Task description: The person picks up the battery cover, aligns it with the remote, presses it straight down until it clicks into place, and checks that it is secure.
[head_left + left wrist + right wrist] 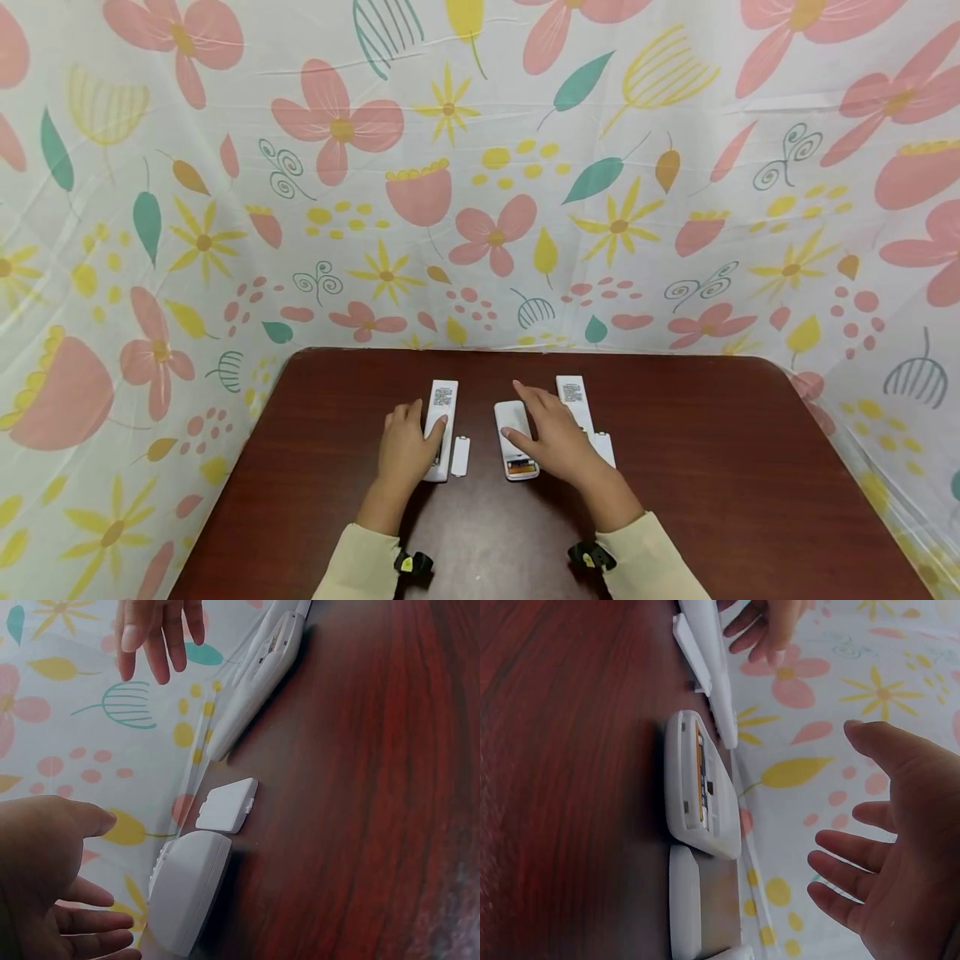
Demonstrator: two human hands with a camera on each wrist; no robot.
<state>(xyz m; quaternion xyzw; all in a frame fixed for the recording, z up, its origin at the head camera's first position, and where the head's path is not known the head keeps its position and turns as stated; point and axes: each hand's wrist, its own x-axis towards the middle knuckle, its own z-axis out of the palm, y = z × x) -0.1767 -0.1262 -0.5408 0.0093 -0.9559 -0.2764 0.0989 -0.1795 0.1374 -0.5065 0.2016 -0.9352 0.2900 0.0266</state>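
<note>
My left hand [401, 446] hovers over a long white remote control [444, 400], its fingers spread and holding nothing. Part of that remote is hidden beneath the hand. Right of it lies a small white battery cover [461, 457]. A shorter white remote control [512, 415] lies face down in the middle, its battery compartment uncovered and orange batteries [522, 467] showing inside. My right hand [558, 437] is above and beside this remote; in the right wrist view the right hand's fingers [847, 874] are loosely extended and apart from it.
Partly behind my right hand lie another long white remote control [573, 393] and a wider white battery cover [603, 447]. Everything lies on a dark reddish-brown table [720, 467]. A flower-patterned curtain [480, 167] hangs along the table's far edge and sides.
</note>
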